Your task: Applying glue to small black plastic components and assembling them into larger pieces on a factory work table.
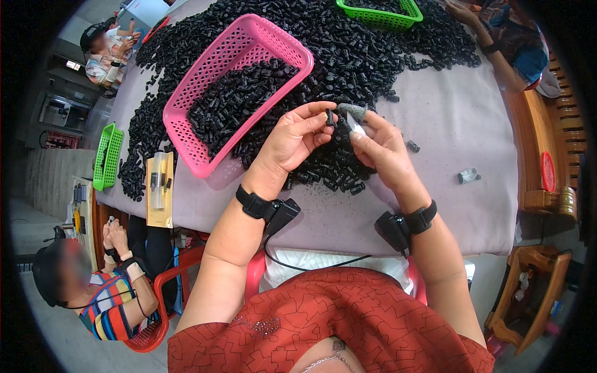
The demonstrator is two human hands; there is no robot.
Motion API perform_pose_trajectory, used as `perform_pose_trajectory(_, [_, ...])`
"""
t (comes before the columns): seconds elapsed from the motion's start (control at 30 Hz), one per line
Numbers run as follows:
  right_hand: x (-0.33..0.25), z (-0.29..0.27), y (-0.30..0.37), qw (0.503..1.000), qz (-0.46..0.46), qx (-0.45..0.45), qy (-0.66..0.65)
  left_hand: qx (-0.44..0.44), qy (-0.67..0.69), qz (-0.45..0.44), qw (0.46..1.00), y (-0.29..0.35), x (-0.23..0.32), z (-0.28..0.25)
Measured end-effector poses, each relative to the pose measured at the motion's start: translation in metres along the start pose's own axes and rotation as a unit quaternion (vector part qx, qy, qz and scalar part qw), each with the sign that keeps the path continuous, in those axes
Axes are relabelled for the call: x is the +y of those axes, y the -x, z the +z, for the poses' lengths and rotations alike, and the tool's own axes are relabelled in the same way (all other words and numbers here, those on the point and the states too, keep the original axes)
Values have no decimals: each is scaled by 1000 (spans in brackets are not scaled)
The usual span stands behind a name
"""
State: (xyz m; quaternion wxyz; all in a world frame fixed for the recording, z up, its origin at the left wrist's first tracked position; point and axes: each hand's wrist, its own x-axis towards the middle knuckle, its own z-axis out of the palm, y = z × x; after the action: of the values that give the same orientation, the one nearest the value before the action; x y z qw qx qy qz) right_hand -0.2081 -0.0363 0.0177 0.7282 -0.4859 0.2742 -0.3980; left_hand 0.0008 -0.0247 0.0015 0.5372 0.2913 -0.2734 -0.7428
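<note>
Over the near edge of the heap, my left hand (291, 138) pinches a small black cylindrical part (330, 117) between thumb and fingertips. Close beside it, my right hand (382, 146) is closed on a small pointed white piece (355, 126), whose kind I cannot make out. A grey textured sleeve, like a finger cot (352, 112), covers the tip of my right index finger. Beneath both hands spreads a heap of small black parts (348, 56). Left of my left hand stands a pink perforated basket (180, 140), partly filled with the same parts.
Green baskets stand at the back (379, 17) and left edge (109, 156). A yellow card with a clear tube (160, 189) lies at the left. On the cloth at right are a loose black part (413, 146) and a grey sleeve (469, 176). Other people sit around the table.
</note>
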Motion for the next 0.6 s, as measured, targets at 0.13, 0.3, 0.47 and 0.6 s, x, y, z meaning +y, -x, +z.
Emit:
perform_pose_trajectory(0.13, [-2,0,2,998,24,-58,14,-8,4,-1,1000,0,-1,0])
perform_pose_trajectory(0.3, [0,-1,4,995,27,-89,31,-18,10,-13,1000,-1,-4,2])
perform_pose_trajectory(0.47, [-1,1,4,995,32,-91,39,-41,5,-27,999,0,-4,6])
perform_pose_trajectory(0.6, [-4,3,5,995,37,-96,20,-51,7,-21,998,1,-4,6])
